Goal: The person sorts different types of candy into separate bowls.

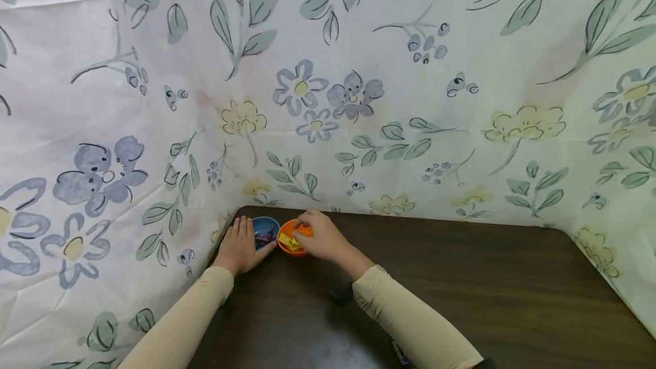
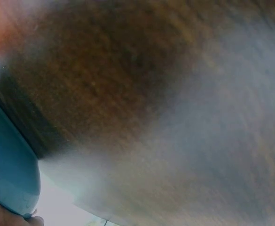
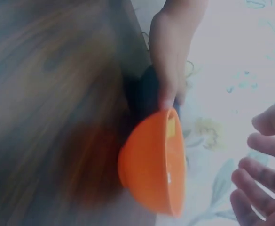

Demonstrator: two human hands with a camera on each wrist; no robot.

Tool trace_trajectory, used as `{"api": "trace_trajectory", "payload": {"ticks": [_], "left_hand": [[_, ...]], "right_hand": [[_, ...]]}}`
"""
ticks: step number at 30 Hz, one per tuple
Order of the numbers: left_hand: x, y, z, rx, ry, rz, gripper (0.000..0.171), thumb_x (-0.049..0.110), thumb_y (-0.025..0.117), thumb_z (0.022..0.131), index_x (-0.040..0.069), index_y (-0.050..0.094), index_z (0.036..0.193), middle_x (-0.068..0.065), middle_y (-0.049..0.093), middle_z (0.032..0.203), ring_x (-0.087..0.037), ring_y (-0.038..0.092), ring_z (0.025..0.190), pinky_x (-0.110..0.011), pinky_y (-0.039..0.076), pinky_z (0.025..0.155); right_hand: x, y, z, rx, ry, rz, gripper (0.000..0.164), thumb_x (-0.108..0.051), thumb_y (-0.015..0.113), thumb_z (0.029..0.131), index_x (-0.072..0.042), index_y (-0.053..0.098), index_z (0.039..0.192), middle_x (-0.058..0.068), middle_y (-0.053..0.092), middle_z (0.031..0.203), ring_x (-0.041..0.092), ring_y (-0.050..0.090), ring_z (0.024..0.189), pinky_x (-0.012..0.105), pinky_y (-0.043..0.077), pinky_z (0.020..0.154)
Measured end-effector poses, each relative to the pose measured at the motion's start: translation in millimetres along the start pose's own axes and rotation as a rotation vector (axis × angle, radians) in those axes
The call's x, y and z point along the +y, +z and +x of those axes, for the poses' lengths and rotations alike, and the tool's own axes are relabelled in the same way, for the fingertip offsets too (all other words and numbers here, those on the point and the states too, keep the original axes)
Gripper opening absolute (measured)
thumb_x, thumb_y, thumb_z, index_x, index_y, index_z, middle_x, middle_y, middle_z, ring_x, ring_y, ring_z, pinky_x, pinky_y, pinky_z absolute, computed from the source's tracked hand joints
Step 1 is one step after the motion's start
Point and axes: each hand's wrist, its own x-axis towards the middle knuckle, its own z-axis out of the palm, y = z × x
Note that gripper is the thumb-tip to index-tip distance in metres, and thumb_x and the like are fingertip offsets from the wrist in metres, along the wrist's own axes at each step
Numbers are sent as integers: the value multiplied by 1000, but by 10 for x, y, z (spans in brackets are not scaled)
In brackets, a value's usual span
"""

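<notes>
A blue bowl (image 1: 270, 222) stands at the far left corner of the table, with dark shiny wrapped pieces (image 1: 263, 236) inside. My left hand (image 1: 240, 248) rests against its left and near sides, fingers straight and thumb spread towards the orange bowl (image 1: 294, 251). The two bowls stand side by side. Yellow packets (image 1: 288, 242) lie in the orange bowl. Over that bowl's right side hovers my right hand (image 1: 323, 236). In the right wrist view its fingers (image 3: 262, 176) are loosely bent above the rim, and no object shows between them.
The dark wooden table (image 1: 461, 278) spreads out to the right and towards me. Floral cloth (image 1: 389, 90) hangs close behind the bowls and along the left side. A small black object (image 1: 340, 295) is beneath my right forearm.
</notes>
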Motion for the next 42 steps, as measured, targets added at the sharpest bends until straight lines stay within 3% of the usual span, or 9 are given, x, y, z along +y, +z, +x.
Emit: {"api": "trace_trajectory", "payload": {"ticks": [6, 16, 24, 28, 32, 39, 42], "left_hand": [[18, 19, 11, -21, -11, 3, 120, 83, 42, 97, -18, 24, 160, -41, 23, 168, -58, 22, 157, -66, 20, 130], [6, 33, 18, -19, -20, 28, 119, 83, 42, 97, -18, 25, 160, -40, 24, 168, -58, 23, 157, -65, 22, 130], [35, 40, 21, -23, -9, 21, 119, 82, 42, 97, -18, 26, 159, -41, 24, 167, -58, 24, 157, -65, 22, 130], [21, 25, 20, -17, -16, 32, 119, 82, 42, 97, -18, 26, 159, -41, 24, 167, -58, 25, 156, -65, 22, 130], [18, -2, 20, -22, -15, 31, 120, 83, 42, 97, -19, 26, 159, -41, 24, 167, -59, 25, 156, -65, 23, 130], [12, 12, 6, -25, -11, 41, 120, 82, 41, 97, -19, 26, 158, -42, 25, 166, -59, 24, 156, -65, 23, 130], [23, 22, 1, -16, -12, 39, 120, 82, 42, 97, -20, 27, 158, -42, 26, 166, -59, 24, 156, -65, 23, 129]], "right_hand": [[104, -245, -401, -9, -39, -34, 24, -23, 72, 100, -11, 75, 120, 10, 67, 124, 25, 64, 112, 42, 58, 97], [304, -522, -1189, -74, -68, -178, 23, -27, 76, 100, -18, 74, 120, -3, 66, 116, 16, 67, 105, 38, 60, 92], [445, -615, -1832, 4, -125, -347, 18, -25, 80, 96, -19, 76, 112, -6, 68, 106, 13, 66, 89, 26, 56, 71], [465, -654, -2041, 1, -72, -367, 21, -27, 81, 95, -16, 76, 112, -4, 69, 106, 15, 68, 91, 27, 57, 71], [474, -650, -2205, -56, 16, -371, 28, -31, 82, 94, -14, 75, 116, -5, 68, 107, 14, 68, 92, 27, 57, 70], [475, -633, -2348, -169, 235, -339, 43, -47, 83, 89, -13, 75, 114, -4, 69, 100, 5, 62, 75, 30, 53, 59], [492, -619, -2385, -189, 278, -324, 41, -49, 83, 89, -15, 74, 109, -5, 69, 99, 4, 59, 71, 32, 51, 58]]}}
